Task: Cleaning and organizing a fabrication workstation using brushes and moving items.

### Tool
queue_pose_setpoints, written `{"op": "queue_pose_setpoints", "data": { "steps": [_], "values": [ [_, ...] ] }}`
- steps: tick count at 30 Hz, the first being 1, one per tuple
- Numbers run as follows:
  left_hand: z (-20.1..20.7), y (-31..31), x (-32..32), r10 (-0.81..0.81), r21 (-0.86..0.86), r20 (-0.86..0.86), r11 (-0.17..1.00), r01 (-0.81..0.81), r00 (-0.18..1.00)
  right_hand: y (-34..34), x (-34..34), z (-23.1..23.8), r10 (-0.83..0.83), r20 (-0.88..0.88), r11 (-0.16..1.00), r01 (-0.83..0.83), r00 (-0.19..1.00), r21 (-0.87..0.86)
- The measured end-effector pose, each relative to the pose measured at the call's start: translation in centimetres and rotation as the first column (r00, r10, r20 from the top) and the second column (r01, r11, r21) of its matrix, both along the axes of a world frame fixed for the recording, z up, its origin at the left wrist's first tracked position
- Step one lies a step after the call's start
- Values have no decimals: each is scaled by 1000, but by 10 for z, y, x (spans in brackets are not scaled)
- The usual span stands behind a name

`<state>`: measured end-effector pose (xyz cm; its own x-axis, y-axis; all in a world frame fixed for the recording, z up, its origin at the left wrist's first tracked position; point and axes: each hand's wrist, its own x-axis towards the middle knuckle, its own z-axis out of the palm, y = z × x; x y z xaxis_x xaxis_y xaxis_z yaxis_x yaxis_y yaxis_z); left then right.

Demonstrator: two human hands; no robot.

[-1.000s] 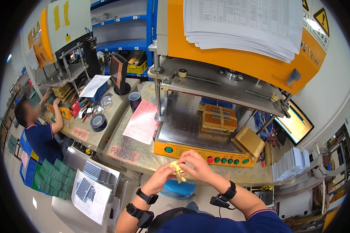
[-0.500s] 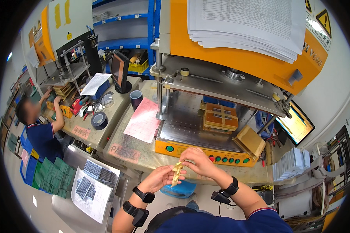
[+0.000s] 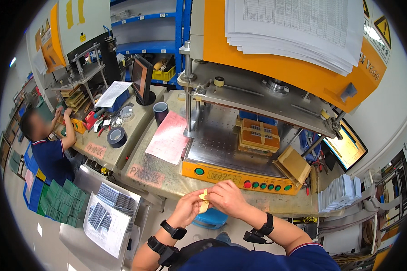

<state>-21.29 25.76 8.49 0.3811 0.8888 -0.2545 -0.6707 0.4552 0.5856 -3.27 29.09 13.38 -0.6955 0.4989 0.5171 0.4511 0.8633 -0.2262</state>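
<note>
In front of the press, my left hand (image 3: 188, 209) and my right hand (image 3: 228, 198) meet over the table's front edge. A crumpled strip of yellow tape (image 3: 204, 207) is pinched between them, its lower end hanging free by the left fingers. Both hands have their fingers closed on it; part of the strip is hidden behind them. Beyond, on the perforated metal bed (image 3: 212, 147) of the press, lies an orange-brown fixture block (image 3: 260, 134) with crossed tape bands over small grey parts.
A brown board (image 3: 292, 166) leans at the bed's right corner. Green buttons (image 3: 263, 185) line the orange front panel. Left are a pink sheet (image 3: 168, 137), a dark cup (image 3: 160, 112) and a tape roll (image 3: 117, 137). Another person (image 3: 54, 153) works at the far left.
My hands have come closer together, and the right fingers have curled more over the yellow strip. Less of the strip shows now. The view has shifted slightly.
</note>
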Motion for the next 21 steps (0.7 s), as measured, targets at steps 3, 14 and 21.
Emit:
{"op": "queue_pose_setpoints", "data": {
  "steps": [3, 14, 21],
  "values": [
    [2, 1, -1, -36, -50, 88, 998, 40, 995, 0, 1, 2, -12, -8, 1000, 12, 1000, 18],
    [21, -2, 5, 14, 189, -229, 981, 30, 973, 8, 10, -3, -239, -240, 696, -6, 941, -718],
    [14, -5, 13, 15, 5, -233, 1000, -14, 972, 6, 4, -18, -186, -215, 871, 60, 959, -488]
  ]
}}
